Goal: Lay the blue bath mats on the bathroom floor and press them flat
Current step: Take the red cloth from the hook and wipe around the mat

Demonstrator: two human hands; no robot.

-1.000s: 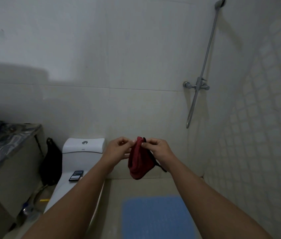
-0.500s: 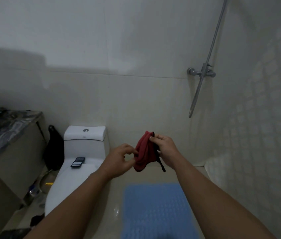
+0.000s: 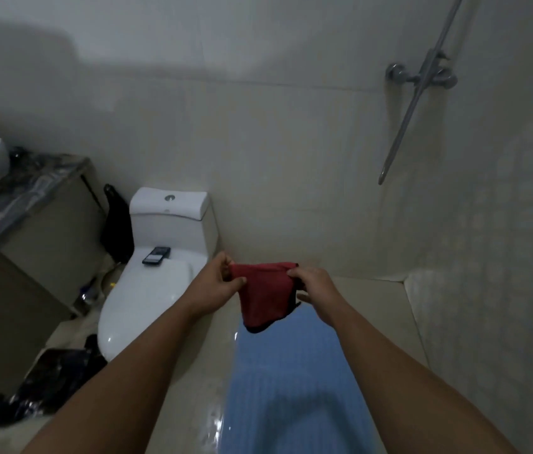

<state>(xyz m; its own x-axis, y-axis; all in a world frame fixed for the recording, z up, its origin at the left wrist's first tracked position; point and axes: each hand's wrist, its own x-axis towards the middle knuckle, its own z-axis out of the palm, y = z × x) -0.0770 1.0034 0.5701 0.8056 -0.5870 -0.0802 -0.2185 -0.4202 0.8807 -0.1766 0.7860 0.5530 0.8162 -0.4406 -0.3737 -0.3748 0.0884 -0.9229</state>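
Since a moment ago I am spreading the red cloth (image 3: 266, 293) wide, left hand (image 3: 217, 283) and right hand (image 3: 312, 286) each pinching a top corner above the blue mat (image 3: 291, 388).

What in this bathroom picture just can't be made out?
All in the head view:
- Blue bath mat: near end cut off by the bottom edge, far end hidden behind the red cloth.
- Red cloth: what kind of item it is; it hangs bunched between the left hand and right hand.
- Phone on the toilet lid: screen too small.
- Dark clutter bottom left: blurred.
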